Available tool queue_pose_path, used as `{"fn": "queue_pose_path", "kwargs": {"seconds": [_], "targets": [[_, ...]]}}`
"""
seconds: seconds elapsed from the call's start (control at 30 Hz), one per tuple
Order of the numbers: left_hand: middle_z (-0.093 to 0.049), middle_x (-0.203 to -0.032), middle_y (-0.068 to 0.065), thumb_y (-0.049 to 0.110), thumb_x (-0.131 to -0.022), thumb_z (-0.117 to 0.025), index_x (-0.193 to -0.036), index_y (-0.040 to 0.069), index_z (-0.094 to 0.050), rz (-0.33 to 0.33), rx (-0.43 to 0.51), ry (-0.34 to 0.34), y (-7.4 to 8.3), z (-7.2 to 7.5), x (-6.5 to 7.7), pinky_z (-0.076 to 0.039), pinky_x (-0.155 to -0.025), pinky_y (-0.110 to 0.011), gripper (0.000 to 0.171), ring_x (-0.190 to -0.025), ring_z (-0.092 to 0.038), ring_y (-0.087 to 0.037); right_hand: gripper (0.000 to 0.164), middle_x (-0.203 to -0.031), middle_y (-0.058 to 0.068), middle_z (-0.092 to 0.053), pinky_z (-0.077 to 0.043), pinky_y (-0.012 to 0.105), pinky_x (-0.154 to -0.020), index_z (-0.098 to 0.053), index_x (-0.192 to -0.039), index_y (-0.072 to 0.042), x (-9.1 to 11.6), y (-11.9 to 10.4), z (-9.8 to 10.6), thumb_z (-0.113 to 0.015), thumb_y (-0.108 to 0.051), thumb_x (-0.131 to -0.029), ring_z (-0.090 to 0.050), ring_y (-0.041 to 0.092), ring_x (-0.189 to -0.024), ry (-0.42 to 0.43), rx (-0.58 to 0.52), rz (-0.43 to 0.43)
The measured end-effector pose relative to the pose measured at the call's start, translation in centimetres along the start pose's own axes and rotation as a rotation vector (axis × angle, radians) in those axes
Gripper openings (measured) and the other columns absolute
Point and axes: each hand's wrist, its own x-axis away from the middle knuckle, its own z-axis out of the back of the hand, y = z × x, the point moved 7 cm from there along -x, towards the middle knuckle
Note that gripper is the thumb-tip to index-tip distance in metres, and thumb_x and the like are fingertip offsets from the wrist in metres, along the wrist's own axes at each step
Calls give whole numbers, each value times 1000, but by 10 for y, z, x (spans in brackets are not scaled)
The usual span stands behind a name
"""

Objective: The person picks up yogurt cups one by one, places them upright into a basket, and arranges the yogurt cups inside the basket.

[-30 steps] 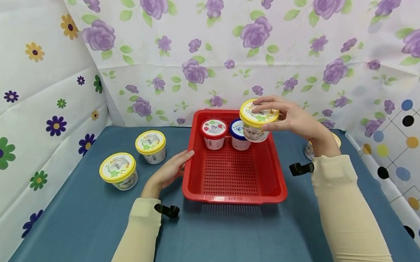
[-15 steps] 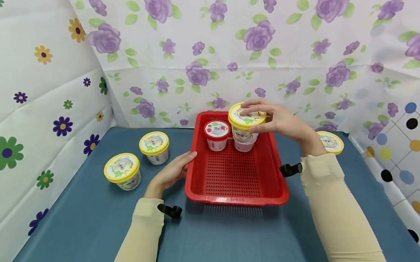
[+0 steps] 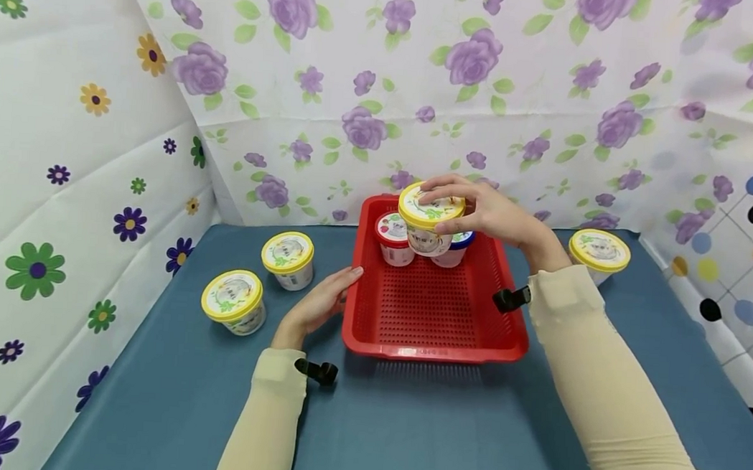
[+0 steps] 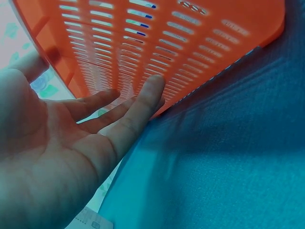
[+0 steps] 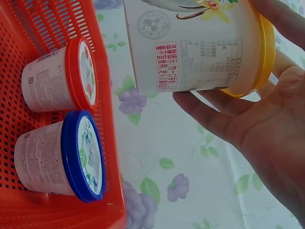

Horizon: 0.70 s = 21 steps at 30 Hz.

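Note:
My right hand (image 3: 491, 212) grips a white ice cream tub with a yellow lid (image 3: 431, 204), fingers over the lid and thumb at its side. It is held above the back of a red plastic basket (image 3: 434, 353). Inside stand a red-lidded tub (image 5: 59, 76) and a blue-lidded tub (image 5: 57, 157), side by side and partly hidden in the head view. My left hand (image 3: 320, 303) holds the basket's left side. In the left wrist view, its thumb is at the rim and its fingers (image 4: 151, 88) lie along the outside of the slotted wall.
Two yellow-lidded tubs, a nearer one (image 3: 233, 302) and a farther one (image 3: 289, 260), stand left of my left hand. Another yellow-lidded tub (image 3: 598, 252) is at the right, behind my right forearm. A flowered cloth (image 3: 334, 81) hangs behind the blue-covered table (image 3: 396, 437).
My right hand has carried the yellow-lidded tub leftward over the basket, from above the blue-lidded tub toward the red-lidded one. My left hand stays at the basket's side.

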Motion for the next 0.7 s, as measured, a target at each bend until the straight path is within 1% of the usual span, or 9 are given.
{"fn": "queue_pose_path", "kwargs": {"seconds": [0.2,0.4,0.53,0.7], "targets": [[-56,-148,-22,48,-111,-43,-159,7,-36,0,8,1,0,0,-2,-50,-108,-51,63,-125,-63,-32,44,-155,-1,-44,-53,34,-93,-68,-138,-14,-3,5,-2,-77,-11,-94,-44,24,-134,-2,-27,-3],[-56,-148,-22,47,-111,-43,-159,7,-37,5,17,1,-1,0,-1,-51,-107,-51,63,-126,-62,-36,44,-156,-1,-43,-53,33,-94,-68,-138,-12,-7,12,-6,-77,-10,-94,-44,26,-134,-1,-61,-24],[-56,-148,-23,47,-111,-43,-159,6,-36,1,16,-2,-1,-1,0,-51,-106,-51,62,-125,-63,-36,44,-155,0,-44,-53,34,-94,-68,-137,-12,-10,15,-9,-77,-11,-94,-44,26,-134,-2,-73,-24],[-56,-147,-24,46,-112,-42,-158,5,-36,-4,10,-8,0,-1,0,-52,-105,-51,62,-123,-64,-34,44,-156,0,-44,-53,35,-94,-68,-137,-12,-12,18,-14,-77,-11,-94,-42,24,-136,-8,-79,-26]]}}
